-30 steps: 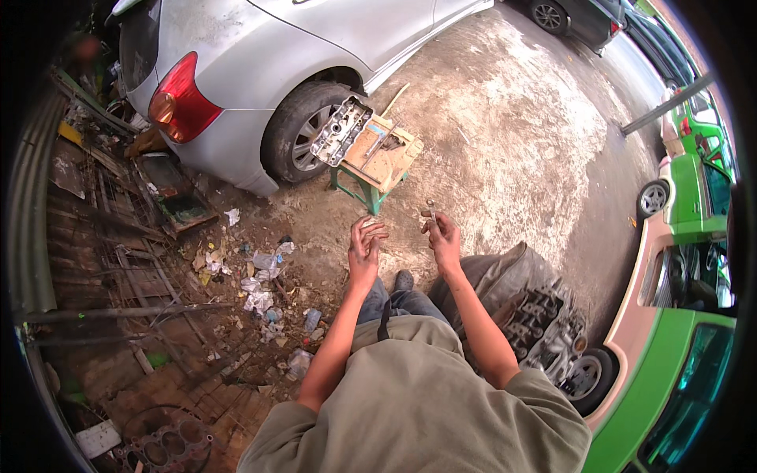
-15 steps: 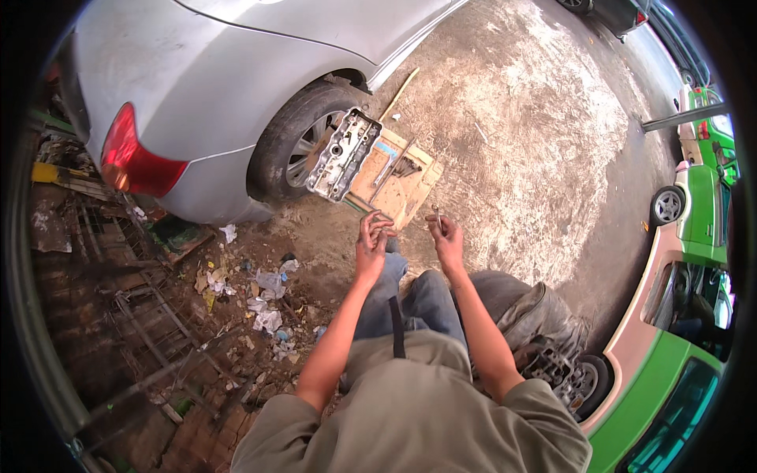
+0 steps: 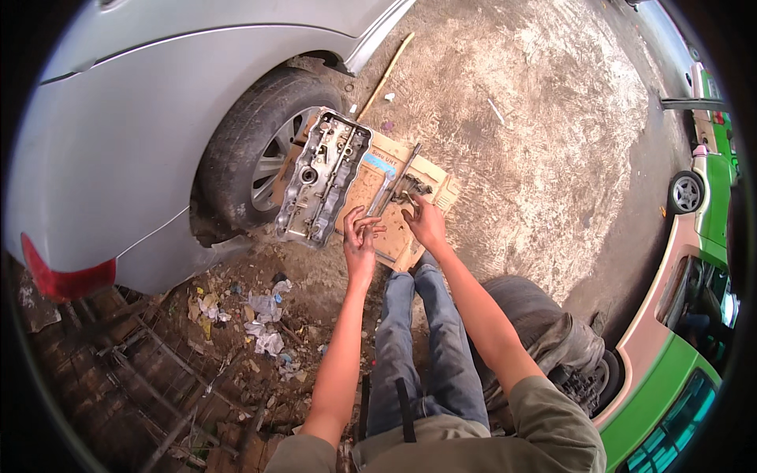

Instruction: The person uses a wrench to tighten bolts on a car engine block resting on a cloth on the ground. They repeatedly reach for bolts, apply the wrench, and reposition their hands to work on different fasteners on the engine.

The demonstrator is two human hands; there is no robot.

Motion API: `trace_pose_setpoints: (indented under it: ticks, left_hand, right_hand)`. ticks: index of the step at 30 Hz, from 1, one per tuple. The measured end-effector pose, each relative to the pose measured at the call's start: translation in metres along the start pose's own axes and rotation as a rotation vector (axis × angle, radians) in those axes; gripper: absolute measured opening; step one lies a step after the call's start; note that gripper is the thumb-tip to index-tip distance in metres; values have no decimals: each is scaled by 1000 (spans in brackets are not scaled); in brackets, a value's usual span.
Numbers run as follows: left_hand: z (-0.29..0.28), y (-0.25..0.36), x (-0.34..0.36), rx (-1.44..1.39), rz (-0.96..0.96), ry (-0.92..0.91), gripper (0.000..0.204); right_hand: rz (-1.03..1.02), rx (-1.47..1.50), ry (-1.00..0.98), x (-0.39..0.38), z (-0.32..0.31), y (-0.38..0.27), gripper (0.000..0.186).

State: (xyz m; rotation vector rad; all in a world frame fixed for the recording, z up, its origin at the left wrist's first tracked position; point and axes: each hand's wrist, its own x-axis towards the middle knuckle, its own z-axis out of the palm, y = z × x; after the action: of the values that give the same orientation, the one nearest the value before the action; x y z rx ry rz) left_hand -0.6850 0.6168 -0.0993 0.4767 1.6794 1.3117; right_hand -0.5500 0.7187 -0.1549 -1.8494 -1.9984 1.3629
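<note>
A grimy metal engine part [image 3: 323, 177], like a cylinder head, lies open side up against the car's rear wheel and partly over a cardboard sheet [image 3: 367, 209]. My left hand [image 3: 361, 240] hovers beside its right edge, above the cardboard. Its smudged fingers are apart and bent, with nothing visible in them. My right hand [image 3: 426, 222] reaches over the cardboard at a small heap of dark metal pieces [image 3: 416, 186]. Its thumb and fingers pinch a small metal piece, partly hidden. Left of that heap lie long thin metal rods [image 3: 399, 175].
A silver car [image 3: 150, 118] with its rear tyre [image 3: 244, 142] stands at the left. Rubbish [image 3: 264, 315] and slats cover the lower-left ground. A covered bulky object [image 3: 524, 315] sits at my right, before a green and pink vehicle [image 3: 654, 355]. A yellowish stick [image 3: 386, 75] lies ahead.
My right hand has moved forward over the cardboard, to the heap of metal pieces. My left hand stays near the engine part. The view has shifted, and more of my legs shows.
</note>
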Motion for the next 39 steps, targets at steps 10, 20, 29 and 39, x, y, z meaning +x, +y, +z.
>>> trace_pose_setpoints:
  ticks: [10,20,29,39]
  left_hand:
    - [6,-53,23,-58,-32,40,40]
    - [13,10,6,168,96,11,22]
    - [38,148,-75,306,337,-130,26]
    - [54,197,-167,222,411,-123,16]
  right_hand:
    - [-196,-230,40,37,26,19,29]
    - [-82,247,34,-14,-35,-30,20]
    - [-119,559,-111,-123,-157,-108,18]
    - [-190,538,-234,-216,-219,-119,16]
